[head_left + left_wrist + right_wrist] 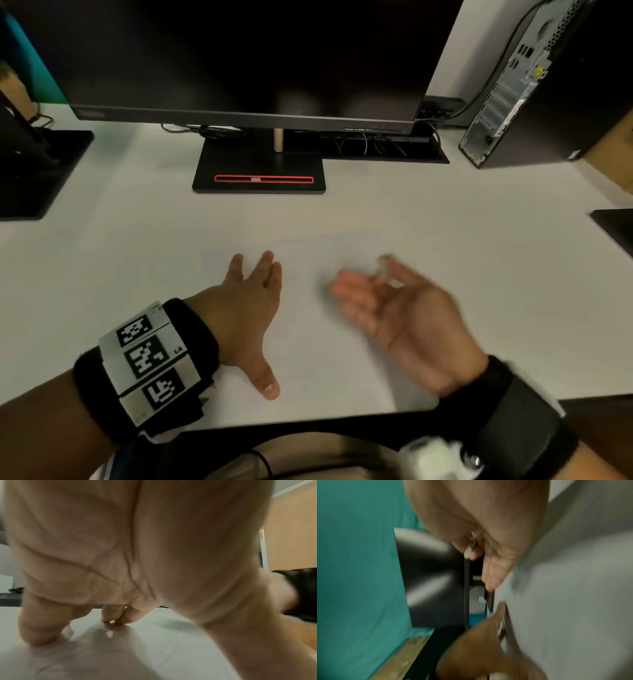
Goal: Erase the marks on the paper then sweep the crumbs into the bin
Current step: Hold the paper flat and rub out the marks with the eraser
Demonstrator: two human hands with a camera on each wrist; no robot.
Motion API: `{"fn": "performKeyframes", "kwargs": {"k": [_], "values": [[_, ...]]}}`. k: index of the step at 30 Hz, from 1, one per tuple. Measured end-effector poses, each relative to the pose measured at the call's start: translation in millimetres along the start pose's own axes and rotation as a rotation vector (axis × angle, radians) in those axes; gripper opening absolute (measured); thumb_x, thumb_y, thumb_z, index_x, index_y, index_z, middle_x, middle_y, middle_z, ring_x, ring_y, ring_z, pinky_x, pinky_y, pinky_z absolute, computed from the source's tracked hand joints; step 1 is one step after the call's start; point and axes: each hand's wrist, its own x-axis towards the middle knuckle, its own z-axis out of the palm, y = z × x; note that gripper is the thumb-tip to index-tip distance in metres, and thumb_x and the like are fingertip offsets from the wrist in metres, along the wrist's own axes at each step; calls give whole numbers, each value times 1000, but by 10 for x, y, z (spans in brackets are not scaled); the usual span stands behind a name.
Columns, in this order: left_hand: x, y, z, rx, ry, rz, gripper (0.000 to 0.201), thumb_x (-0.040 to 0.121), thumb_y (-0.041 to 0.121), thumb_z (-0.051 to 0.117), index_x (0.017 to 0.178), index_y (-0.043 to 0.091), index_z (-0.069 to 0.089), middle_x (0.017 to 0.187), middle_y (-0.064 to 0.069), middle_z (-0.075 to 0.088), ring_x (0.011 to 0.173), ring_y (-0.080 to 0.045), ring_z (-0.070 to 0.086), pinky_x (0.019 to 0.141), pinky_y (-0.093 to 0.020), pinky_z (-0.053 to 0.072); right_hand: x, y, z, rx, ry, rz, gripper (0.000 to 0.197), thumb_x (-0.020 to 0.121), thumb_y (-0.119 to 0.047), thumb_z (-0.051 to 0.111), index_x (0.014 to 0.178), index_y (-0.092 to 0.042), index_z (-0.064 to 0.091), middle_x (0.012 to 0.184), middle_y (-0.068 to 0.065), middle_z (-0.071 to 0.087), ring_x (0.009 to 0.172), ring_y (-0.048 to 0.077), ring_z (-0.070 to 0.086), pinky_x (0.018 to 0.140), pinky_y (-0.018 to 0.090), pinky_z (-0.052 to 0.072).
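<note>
a white desk [445, 240] fills the room in front of the person, with a dark monitor [257, 58] at twelve o'clock on its black stand [260, 171] and a computer tower [534, 89] at about two o'clock. a white sheet of paper [308, 342] lies flat near the front edge, hard to tell from the desk. the left hand [246, 308] lies palm down on the paper at nine o'clock, fingers straight and spread, gripping nothing. the right hand [394, 305], blurred, hovers at three o'clock with the palm turned up and fingers loose; a small pale eraser [385, 265] seems pinched under its thumb.
</note>
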Motion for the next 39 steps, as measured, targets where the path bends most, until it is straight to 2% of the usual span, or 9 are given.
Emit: {"fn": "performKeyframes", "kwargs": {"k": [4, 9, 11, 18, 22, 26, 31, 34, 39], "values": [[-5, 1, 54, 4, 18, 35, 163, 55, 69, 85, 147, 8, -35, 153, -2, -45, 141, -41, -33, 119, -50, 26, -9, 363, 114, -323, -190, 395, 28, 104, -26, 51, 96, -1, 61, 121, 33, 67, 112, 43, 68, 99, 48, 55], [-39, -21, 76, 5, 14, 27, 161, 57, 71, 82, 147, 7, -36, 151, -7, -47, 140, -38, -37, 121, -51, 20, 416, -214, -193, 122, 240, -101, 41, 105, -26, 46, 69, -10, 57, 117, 27, 65, 101, 36, 72, 90, 41, 58], [-34, -26, 80, 5, 19, 28, 161, 56, 71, 82, 147, 7, -35, 152, -9, -46, 140, -37, -37, 121, -50, 20, 361, -313, -196, 189, 295, -247, 36, 106, -27, 46, 72, -14, 52, 120, 25, 66, 102, 34, 71, 91, 41, 59], [-64, -47, 93, 27, 42, 18, 162, 54, 75, 80, 148, 5, -32, 153, -6, -44, 144, -32, -32, 118, -49, 29, 184, 353, 269, -311, -171, 369, 42, 106, -30, 45, 81, -3, 65, 119, 31, 69, 113, 40, 68, 102, 46, 53], [-64, -81, 118, 39, 55, 15, 163, 53, 76, 80, 148, 7, -33, 154, -5, -43, 145, -34, -31, 123, -52, 9, 664, -169, 100, -16, 92, 73, 62, 108, -28, 37, 58, -4, 65, 120, 32, 64, 107, 40, 67, 92, 43, 56], [-68, -85, 104, 13, 53, 25, 163, 54, 75, 81, 146, 7, -35, 153, -6, -44, 144, -36, -33, 122, -53, 1, 751, -569, 15, 118, 320, -258, 32, 107, -23, 44, 78, -10, 51, 130, 26, 64, 118, 38, 65, 102, 44, 53], [-56, -112, 143, -23, 45, -18, 166, 51, 74, 83, 147, 8, -36, 150, -11, -48, 137, -46, -37, 120, -54, 6, 491, 41, 448, -178, -12, 187, 40, 107, -31, 43, 80, -5, 58, 110, 27, 70, 103, 37, 69, 92, 44, 57], [-60, -144, 172, -54, 27, -42, 167, 50, 73, 84, 145, 11, -39, 148, -11, -50, 134, -46, -41, 119, -54, 9, 567, 164, 499, -309, -34, 358, 46, 108, -32, 40, 85, 2, 61, 114, 28, 71, 104, 36, 70, 95, 44, 55], [-47, -176, 197, -66, 41, -18, 167, 50, 73, 84, 143, 13, -41, 148, -7, -50, 135, -42, -41, 121, -53, 12, 970, -412, 109, 46, 265, -107, 30, 108, -25, 39, 87, -7, 51, 110, 26, 66, 103, 38, 68, 97, 43, 55]]}}
